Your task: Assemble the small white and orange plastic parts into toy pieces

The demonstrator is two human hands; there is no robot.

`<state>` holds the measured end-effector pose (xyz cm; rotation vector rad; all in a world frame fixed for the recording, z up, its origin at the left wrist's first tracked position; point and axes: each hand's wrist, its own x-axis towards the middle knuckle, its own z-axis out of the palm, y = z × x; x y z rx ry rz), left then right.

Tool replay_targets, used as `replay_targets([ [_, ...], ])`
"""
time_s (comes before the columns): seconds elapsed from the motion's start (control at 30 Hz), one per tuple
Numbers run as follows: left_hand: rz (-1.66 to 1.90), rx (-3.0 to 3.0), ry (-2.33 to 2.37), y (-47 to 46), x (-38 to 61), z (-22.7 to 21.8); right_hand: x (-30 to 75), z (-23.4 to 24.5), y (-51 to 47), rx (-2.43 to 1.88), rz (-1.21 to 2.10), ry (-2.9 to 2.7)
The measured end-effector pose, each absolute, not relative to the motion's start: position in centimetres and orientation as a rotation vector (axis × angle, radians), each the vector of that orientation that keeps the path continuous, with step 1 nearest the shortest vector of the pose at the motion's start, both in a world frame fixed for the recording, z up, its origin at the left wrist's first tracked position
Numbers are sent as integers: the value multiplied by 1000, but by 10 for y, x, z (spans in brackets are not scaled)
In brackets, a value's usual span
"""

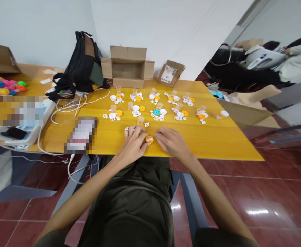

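Near the table's front edge, my left hand (133, 143) has its thumb and fingers closed around a small orange cap (147, 141) with small white parts inside. Just to the right of it is my right hand (171, 141), its fingers bent and pressed together, level with the cap but apart from it. Whatever those fingertips hold, if anything, is too small to make out. Beyond my left fingers stand a see-through plastic cup (140, 120) and a white cut-out piece (146, 125). Another white piece (127, 129) is partly hidden by my left hand.
Several piles of cups, white gears and caps, one with a teal cap (156, 112), line the table (217, 144). An orange-and-white bottle (223, 114) lies at right. A cabled phone (81, 134), power strip (37, 127), backpack (82, 65) and open carton (128, 68) surround them.
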<state>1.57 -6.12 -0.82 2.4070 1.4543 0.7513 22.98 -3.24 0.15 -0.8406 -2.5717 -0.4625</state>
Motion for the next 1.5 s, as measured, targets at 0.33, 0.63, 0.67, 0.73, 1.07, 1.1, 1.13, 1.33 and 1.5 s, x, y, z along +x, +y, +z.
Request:
replay_targets([
  [0.33, 765, 2448, 1439, -61, 16, -8, 218, 4, -44, -736, -352, -2415],
  [0.63, 721, 2452, 1448, -61, 16, -7, 221, 4, -42, -827, -275, -2592],
  [0.67, 723, 2452, 1449, -61, 16, -7, 222, 4, -42, -825, -268, -2597],
  [0.73, 734, 2447, 1446, -61, 16, -7, 222, 4, -42, -816, -272, -2603],
  [1.07, 728, 2438, 1450, -62, 16, -8, 221, 3, -45, -784, -309, -2564],
  [1.1, 725, 2439, 1448, -62, 16, -8, 221, 4, -45, -789, -300, -2559],
  [1.13, 724, 2439, 1448, -62, 16, -7, 221, 5, -45, -800, -290, -2555],
  [1.33, 721, 2444, 1450, -62, 16, -6, 217, 12, -39, -848, -133, -2510],
  [1.5, 739, 2434, 1443, -61, 16, -8, 218, 17, -29, -833, 47, -2536],
])
